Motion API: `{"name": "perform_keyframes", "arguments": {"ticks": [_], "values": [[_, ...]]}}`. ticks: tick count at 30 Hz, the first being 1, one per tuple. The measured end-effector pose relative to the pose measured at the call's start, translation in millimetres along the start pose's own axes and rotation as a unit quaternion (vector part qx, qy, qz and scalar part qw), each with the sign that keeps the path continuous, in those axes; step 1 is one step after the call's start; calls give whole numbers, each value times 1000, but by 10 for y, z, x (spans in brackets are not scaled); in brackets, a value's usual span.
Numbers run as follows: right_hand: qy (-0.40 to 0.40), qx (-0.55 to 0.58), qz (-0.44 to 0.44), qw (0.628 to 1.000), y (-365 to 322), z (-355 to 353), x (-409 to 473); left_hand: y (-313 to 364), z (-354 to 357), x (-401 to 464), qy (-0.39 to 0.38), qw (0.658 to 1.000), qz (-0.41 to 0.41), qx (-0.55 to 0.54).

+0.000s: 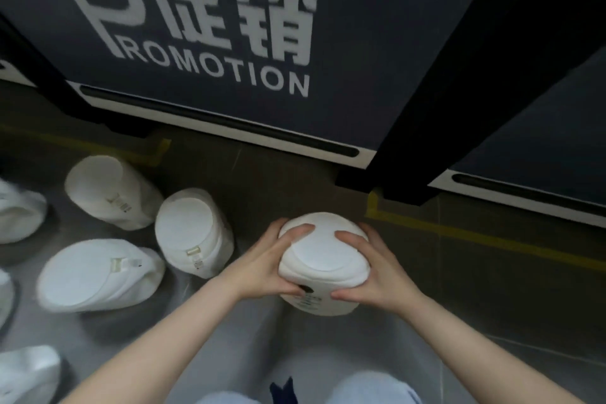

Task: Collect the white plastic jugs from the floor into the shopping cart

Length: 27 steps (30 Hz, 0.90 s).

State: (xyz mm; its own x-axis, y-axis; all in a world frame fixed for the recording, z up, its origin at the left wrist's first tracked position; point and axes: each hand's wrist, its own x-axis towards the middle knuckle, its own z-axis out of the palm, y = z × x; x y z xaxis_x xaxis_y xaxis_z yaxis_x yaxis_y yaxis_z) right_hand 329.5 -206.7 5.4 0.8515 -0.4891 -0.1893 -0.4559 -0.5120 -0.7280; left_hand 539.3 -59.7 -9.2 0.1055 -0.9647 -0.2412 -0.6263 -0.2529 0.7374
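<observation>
- Head view: the left hand (262, 267) and right hand (377, 267) grip a white jug (323, 259) between them, bottom facing up, fingers curled over its edges, above the grey floor (295, 180).
- More jugs (193, 233) lie at left, near a dark promotion sign (295, 10).

Readable text: dark panel (262, 26) above the floor carries big white lettering, an outlined "P" leading into "ROMOTION" (reads PROMOTION), with the Chinese characters "促销" above it. White jug (323, 267) held between both hands has a small printed label low on its side, too blurred to read. Two jugs on the floor at left, jug (193, 233) and jug (113, 190), show small tags or faint print, also illegible. No numbers or brand names legible anywhere.
</observation>
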Motion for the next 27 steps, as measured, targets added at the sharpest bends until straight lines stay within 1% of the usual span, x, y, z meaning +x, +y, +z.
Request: {"name": "perform_keyframes", "arguments": {"ticks": [2, 8, 11, 15, 20, 27], "values": [[0, 25, -4, 1000, -438, -345, -78, 425, -432, -148, -15, 1000, -11, 0], [-13, 62, -3, 998, -1793, -1462, -447, 1727, -1605, -655, -16, 1000, -24, 7], [5, 84, 1, 996, -2393, -2055, -725, 2407, -2065, -869, -10, 1000, -5, -2], [32, 95, 30, 995, -3047, -2771, -1199, 3311, -2546, -1025, -31, 999, 26, 1], [91, 80, 49, 991, -3517, -3391, -1878, 4263, -2766, -1135, -69, 994, 80, -4], [177, 84, 110, 974, -3658, -3690, -2865, 5132, -2584, -1196, -139, 975, 170, 19]]}}
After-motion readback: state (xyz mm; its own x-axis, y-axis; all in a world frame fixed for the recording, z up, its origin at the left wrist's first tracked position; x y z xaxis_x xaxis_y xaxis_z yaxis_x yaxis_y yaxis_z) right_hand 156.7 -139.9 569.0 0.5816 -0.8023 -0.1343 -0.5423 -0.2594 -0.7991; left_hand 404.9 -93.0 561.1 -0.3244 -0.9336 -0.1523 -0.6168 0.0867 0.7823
